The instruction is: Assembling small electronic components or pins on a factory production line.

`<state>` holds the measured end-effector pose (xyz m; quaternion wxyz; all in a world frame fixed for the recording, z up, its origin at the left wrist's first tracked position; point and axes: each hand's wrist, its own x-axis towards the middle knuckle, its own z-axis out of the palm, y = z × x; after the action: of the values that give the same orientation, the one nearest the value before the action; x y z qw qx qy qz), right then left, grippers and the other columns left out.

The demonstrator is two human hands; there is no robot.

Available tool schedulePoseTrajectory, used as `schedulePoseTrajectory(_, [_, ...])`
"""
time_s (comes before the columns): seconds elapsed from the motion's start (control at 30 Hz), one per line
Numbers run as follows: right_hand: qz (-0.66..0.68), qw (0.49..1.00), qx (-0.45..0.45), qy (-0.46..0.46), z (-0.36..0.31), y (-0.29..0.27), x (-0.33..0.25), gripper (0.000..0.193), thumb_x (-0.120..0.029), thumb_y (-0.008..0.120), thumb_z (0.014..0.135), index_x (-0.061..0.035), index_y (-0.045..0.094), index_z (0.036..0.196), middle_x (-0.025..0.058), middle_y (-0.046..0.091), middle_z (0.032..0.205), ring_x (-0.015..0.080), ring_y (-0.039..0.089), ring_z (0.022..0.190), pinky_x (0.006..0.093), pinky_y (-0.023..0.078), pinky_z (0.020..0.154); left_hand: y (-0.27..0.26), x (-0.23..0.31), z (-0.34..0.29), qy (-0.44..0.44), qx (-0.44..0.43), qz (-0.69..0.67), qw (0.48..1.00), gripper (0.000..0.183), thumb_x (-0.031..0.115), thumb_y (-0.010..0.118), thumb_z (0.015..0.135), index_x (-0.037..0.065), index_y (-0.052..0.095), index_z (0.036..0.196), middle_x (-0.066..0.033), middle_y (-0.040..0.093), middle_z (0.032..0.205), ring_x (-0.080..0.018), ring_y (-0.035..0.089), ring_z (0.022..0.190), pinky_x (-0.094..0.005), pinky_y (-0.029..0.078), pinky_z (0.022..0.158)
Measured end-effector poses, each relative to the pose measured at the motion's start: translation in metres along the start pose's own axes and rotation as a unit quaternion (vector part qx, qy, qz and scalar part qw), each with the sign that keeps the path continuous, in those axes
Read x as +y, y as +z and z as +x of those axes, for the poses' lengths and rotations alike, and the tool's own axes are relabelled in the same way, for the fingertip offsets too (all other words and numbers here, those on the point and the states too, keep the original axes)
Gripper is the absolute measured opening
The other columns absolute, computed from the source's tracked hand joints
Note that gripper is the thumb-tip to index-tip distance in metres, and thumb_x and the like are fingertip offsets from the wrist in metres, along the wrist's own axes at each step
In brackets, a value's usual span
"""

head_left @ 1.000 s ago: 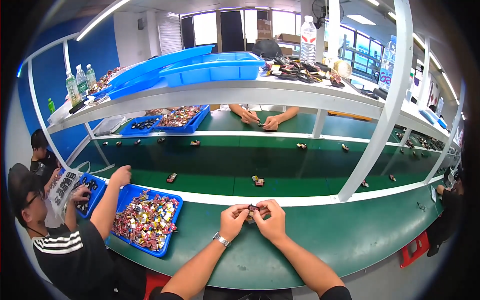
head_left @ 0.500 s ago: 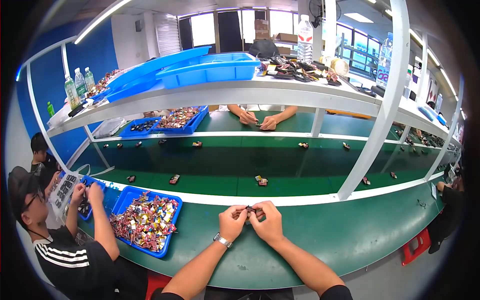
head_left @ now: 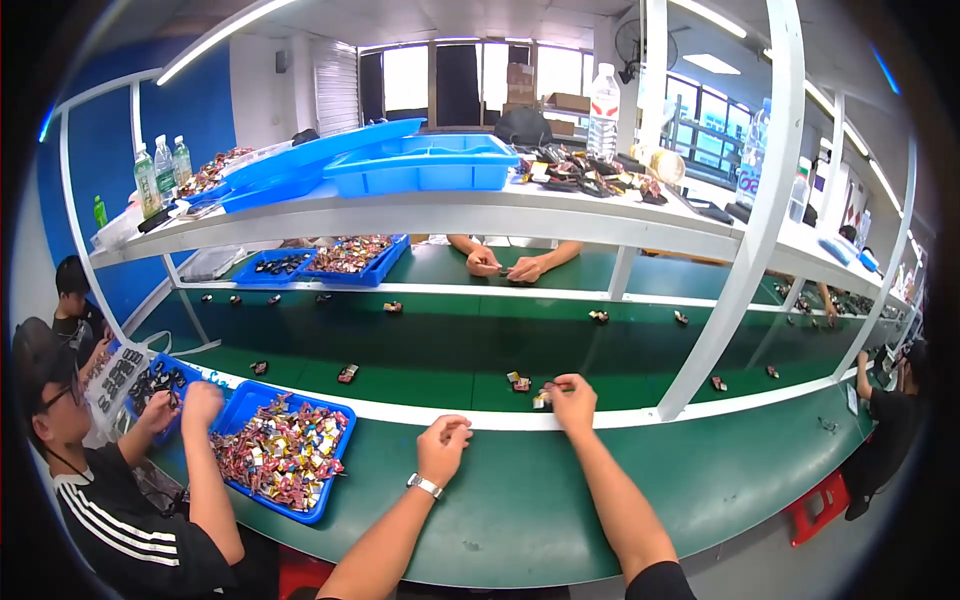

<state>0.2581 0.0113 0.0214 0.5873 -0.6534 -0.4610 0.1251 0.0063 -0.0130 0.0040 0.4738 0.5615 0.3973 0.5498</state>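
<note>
My right hand [head_left: 574,404] reaches over the white rail to the near edge of the dark green belt. Its fingers pinch a small dark part with a white and yellow patch [head_left: 541,401], too small to make out fully. Just beyond it on the belt lies a similar part [head_left: 518,381], apart from my fingers. My left hand [head_left: 442,449], with a metal watch at the wrist, hovers above the green worktop by the rail. Its fingers are loosely curled and a little apart, with nothing visible in them.
A blue tray [head_left: 349,440] heaped with small red, white and yellow parts stands left, beside a co-worker [head_left: 120,500] handling something black. Similar parts lie spaced along the belt [head_left: 440,375]. A white frame post [head_left: 735,270] rises at right. Another person's hands [head_left: 505,268] work opposite.
My hands, together over the worktop before, have separated. The right has moved forward and right to the belt with the small part; the left has drawn slightly left. The view has shifted slightly.
</note>
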Motion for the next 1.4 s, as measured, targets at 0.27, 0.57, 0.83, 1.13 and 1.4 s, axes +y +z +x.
schedulePoseTrajectory(0.27, [-0.338,0.922,0.046,-0.182,0.006,0.022,-0.001,0.028,-0.021,0.069,0.079,-0.0028,0.061,0.098,0.0149,0.059,0.101,0.0345,0.055,0.097,0.0447,0.047,0.081,-0.018,-0.015,0.009,-0.043,0.025,0.031,0.998,0.01,0.005,0.057,0.089,-0.002,0.064,0.087,-0.0083,0.069,0.079,-0.0129,0.066,0.067,-0.026,0.054,0.061])
schedulePoseTrajectory(0.57, [-0.278,0.958,-0.02,-0.071,-0.006,0.055,0.015,0.043,-0.018,0.079,0.073,0.0018,0.057,0.104,0.0174,0.063,0.099,0.0318,0.061,0.095,0.042,0.05,0.084,-0.009,-0.004,0.023,-0.107,-0.033,0.067,0.992,0.009,0.005,0.056,0.089,-0.002,0.062,0.088,-0.0103,0.067,0.077,-0.0138,0.063,0.06,-0.0255,0.052,0.054])
schedulePoseTrajectory(0.83, [0.021,0.929,-0.312,-0.196,-0.092,-0.004,-0.053,0.056,-0.01,0.075,0.077,-0.0073,0.052,0.128,0.0102,0.061,0.116,0.0273,0.055,0.111,0.0358,0.047,0.094,-0.039,0.005,0.025,-0.168,-0.209,-0.074,0.96,0.036,0.027,0.048,0.101,-0.002,0.06,0.118,-0.0108,0.067,0.094,-0.014,0.064,0.071,-0.0242,0.053,0.064])
schedulePoseTrajectory(1.13, [-0.015,0.914,-0.28,-0.294,-0.103,-0.006,-0.065,0.042,-0.006,0.071,0.079,-0.0072,0.059,0.119,0.0108,0.059,0.113,0.0286,0.056,0.107,0.0381,0.047,0.093,-0.024,0.017,0.008,-0.197,-0.3,-0.109,0.927,0.037,0.015,0.046,0.101,-0.002,0.048,0.133,-0.0111,0.061,0.116,-0.0191,0.064,0.101,-0.0348,0.058,0.087])
schedulePoseTrajectory(1.4, [-0.102,0.95,-0.172,-0.239,-0.113,0.011,-0.061,0.026,-0.011,0.072,0.078,-0.0066,0.065,0.103,0.008,0.061,0.096,0.0262,0.062,0.089,0.0355,0.053,0.076,-0.007,0.014,-0.006,-0.177,-0.243,-0.134,0.944,0.033,0.007,0.046,0.1,-0.003,0.049,0.131,-0.0124,0.059,0.12,-0.0211,0.061,0.109,-0.0373,0.057,0.091])
